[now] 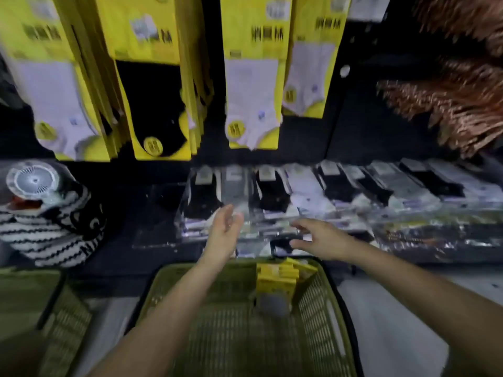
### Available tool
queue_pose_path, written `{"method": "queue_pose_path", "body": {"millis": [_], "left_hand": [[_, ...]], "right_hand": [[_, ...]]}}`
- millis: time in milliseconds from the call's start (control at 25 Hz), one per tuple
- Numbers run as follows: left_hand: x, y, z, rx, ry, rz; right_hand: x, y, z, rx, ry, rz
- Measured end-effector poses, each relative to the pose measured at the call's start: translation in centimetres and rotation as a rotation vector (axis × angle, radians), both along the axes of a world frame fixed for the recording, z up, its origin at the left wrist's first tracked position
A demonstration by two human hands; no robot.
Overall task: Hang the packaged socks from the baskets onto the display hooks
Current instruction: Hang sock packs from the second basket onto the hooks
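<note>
Packaged socks upright in green basket, lower centre. Left hand and right hand mid-frame, fingers loose, grasping nothing.

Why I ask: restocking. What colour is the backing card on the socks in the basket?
Yellow backing card, best in head view.

I get a dim, murky view; the back wall is near black. Motion blur smears the yellow packs and their print. Glare glints off the wrapped socks. The basket looks soft, and the edges bow outward.
</note>
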State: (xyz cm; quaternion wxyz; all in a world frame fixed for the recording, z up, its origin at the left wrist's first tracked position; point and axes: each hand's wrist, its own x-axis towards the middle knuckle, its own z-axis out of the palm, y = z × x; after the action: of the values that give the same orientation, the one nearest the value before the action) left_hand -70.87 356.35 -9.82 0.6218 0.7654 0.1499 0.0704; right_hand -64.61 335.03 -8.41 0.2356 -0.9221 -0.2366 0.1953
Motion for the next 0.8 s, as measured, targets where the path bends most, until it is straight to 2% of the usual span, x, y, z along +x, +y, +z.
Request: {"method": "queue_pose_path", "body": {"millis": [160,240,320,480,680,800], "left_hand": [[-1.0,-2.7,-5.1,0.135,0.150,-0.152],[-1.2,-3.4,-7.1,0.221,0.217,-0.258],[-1.1,-3.7,-8.8,0.369,0.266,-0.352],[-0.5,-3.4,-11.3,0.607,0.371,-0.392],[0.2,-4.5,-13.1,0.641,0.381,-0.426],[0.5,-4.8,-13.2,0.638,0.356,-0.441]], "right_hand": [[-0.9,-2.5,-5.0,-0.335,-0.013,0.057],[-1.1,-3.1,-6.8,-0.414,-0.065,0.069],[-1.4,-3.3,-8.2,-0.412,-0.093,0.059],[-1.2,-2.9,-10.6,-0.429,-0.191,0.001],[-0.3,-2.1,-12.4,-0.376,-0.169,-0.009],[0.2,-1.3,-12.3,-0.234,-0.183,-0.045]]}}
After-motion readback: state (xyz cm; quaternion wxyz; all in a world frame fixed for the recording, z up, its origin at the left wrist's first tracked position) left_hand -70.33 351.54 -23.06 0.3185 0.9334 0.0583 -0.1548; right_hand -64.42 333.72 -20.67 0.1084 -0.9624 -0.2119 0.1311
